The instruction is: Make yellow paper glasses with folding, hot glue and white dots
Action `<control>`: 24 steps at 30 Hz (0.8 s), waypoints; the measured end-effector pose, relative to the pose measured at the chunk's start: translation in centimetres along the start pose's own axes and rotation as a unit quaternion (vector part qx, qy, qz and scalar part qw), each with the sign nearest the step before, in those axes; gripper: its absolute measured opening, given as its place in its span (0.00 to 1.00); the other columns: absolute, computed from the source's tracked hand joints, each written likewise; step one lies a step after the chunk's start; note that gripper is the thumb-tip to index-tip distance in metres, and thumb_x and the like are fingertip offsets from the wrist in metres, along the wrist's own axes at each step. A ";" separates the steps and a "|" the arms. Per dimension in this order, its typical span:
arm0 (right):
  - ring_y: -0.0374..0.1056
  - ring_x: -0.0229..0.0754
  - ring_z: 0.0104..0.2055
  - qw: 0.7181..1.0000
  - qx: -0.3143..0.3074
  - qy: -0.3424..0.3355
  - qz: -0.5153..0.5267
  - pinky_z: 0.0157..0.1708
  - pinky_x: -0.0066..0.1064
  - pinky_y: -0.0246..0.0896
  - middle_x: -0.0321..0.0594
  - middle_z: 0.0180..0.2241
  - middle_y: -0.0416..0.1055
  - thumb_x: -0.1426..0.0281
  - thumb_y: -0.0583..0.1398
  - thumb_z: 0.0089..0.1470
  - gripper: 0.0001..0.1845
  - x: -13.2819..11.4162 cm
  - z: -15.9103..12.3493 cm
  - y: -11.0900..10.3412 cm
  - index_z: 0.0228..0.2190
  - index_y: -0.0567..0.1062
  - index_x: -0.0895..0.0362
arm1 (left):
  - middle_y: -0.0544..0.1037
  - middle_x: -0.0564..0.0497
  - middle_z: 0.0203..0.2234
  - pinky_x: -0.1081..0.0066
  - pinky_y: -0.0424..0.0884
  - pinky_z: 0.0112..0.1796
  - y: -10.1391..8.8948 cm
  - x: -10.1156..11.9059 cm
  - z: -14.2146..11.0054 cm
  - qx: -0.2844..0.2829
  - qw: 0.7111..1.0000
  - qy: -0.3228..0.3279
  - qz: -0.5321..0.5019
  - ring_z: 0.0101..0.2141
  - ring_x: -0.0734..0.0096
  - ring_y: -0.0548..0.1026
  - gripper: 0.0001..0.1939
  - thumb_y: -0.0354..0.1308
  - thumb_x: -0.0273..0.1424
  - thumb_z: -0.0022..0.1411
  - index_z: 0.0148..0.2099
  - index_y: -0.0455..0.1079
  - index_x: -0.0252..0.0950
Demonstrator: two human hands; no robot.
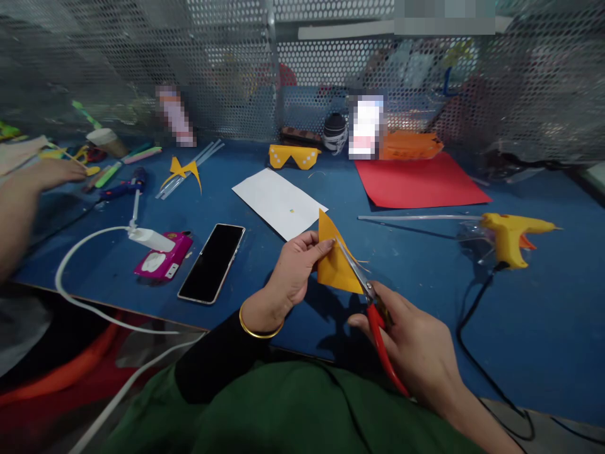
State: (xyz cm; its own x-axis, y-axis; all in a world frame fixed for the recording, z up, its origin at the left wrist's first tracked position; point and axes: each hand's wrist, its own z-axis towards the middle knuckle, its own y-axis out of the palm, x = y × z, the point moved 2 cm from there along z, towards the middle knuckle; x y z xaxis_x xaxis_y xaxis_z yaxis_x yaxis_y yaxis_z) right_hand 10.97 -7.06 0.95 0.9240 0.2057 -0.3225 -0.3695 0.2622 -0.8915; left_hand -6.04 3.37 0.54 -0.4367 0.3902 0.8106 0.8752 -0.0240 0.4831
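My left hand (295, 268) pinches a piece of yellow-orange felt or paper (338, 271) by its left side, above the table's front part. In my right hand (416, 340) is a pair of scissors (380, 350) with red handles. Their blades lie along the right edge of the yellow piece, pointing up and left. Whether the blades are fully closed I cannot tell. Thin yellow slivers stick out beside them. Just behind the yellow piece lies a white sheet (278, 202) with a small mark on it. Farther back are yellow glasses-shaped cutouts (293, 156) with white squares.
On the blue table (416, 277), a yellow glue gun (508, 236) with a black cord lies right. A red sheet (420, 183) is behind. Left are a phone (212, 263), a purple power socket (165, 255), yellow scraps (182, 173) and another person's hand (59, 173). Perforated metal (227, 75) borders the back.
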 end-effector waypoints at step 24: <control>0.75 0.41 0.19 0.999 -0.011 -0.029 -0.005 0.15 0.29 0.60 0.38 0.26 0.81 0.40 0.47 0.63 0.36 -0.4 0.7 -0.6 0.42 0.76 0.58 | 0.79 0.53 0.28 0.71 0.72 0.35 0.1 -0.7 -0.4 -0.043 0.999 -0.031 -0.011 0.28 0.74 0.76 0.16 0.76 0.35 0.47 0.34 0.75 0.33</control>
State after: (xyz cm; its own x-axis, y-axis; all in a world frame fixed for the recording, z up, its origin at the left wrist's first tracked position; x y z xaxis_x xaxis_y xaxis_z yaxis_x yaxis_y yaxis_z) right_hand 10.79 -6.64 1.80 0.9197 0.2583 -0.2956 -0.3581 0.2436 -0.9014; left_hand -5.78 2.75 0.13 -0.4394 0.4473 0.7790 0.8437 -0.0923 0.5289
